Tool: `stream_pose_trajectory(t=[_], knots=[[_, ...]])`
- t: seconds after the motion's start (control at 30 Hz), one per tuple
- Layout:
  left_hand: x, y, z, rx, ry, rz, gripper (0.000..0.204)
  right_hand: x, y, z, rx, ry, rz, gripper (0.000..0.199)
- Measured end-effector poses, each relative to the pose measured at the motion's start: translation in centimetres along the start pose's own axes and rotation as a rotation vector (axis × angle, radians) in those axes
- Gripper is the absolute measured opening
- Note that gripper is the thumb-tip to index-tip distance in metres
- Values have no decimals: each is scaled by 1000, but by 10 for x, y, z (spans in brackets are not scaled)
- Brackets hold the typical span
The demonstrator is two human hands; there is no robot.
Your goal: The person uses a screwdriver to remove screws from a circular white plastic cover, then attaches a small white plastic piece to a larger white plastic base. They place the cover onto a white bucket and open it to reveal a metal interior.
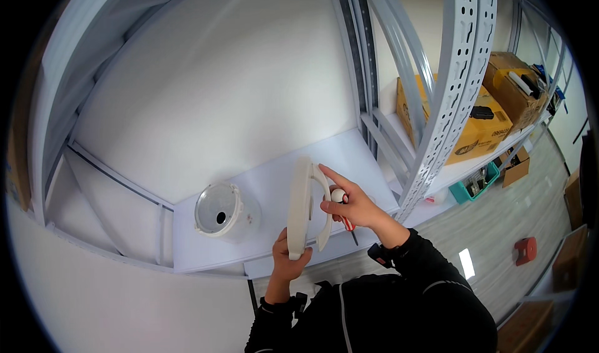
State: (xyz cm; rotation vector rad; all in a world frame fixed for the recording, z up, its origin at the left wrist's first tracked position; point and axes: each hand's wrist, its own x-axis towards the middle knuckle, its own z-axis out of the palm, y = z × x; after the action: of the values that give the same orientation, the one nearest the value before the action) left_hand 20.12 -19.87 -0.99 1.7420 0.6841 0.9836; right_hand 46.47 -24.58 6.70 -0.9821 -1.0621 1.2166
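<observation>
A flat white panel with a curved handle (300, 209) is held upright, edge-on, above the shelf. My left hand (289, 261) is closed around its lower end. My right hand (357, 204) is closed on a red and white screwdriver (348, 222), whose dark shaft points down; a round white end shows between thumb and fingers. The index finger and thumb of that hand also reach to the curved handle. To the left, a whitish round bucket (240, 212) stands on the shelf, its open top showing a dark round spot inside.
The white shelf board (206, 253) lies beneath my hands, bounded on the right by a perforated metal upright (458, 72). Beyond it are cardboard boxes (483, 135) and a teal basket (477, 184) of items. A red stool (525, 251) stands on the floor.
</observation>
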Motion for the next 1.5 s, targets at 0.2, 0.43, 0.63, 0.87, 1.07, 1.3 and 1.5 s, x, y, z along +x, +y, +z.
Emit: stream_pose_trajectory(t=[0.2, 0.43, 0.63, 0.87, 1.07, 1.3, 1.5], knots=[[0, -3, 12, -98, -55, -35, 19, 1, 9, -3, -51, 18, -44, 91], [12, 20, 13, 53, -92, 162, 28, 0, 8, -2, 3, 60, -65, 88], [21, 36, 27, -51, -77, 41, 41, 1, 17, -9, 16, 135, -66, 80], [23, 34, 40, 64, 83, 105, 41, 3, 23, 3, 165, 229, -54, 75], [21, 36, 32, 137, 145, 158, 29, 5, 24, 10, 208, 221, -5, 75], [18, 24, 20, -35, 233, 128, 24, 5, 23, 10, 30, 151, 39, 88], [20, 31, 12, -130, 310, 57, 26, 8, 25, 17, -24, 174, 9, 91]])
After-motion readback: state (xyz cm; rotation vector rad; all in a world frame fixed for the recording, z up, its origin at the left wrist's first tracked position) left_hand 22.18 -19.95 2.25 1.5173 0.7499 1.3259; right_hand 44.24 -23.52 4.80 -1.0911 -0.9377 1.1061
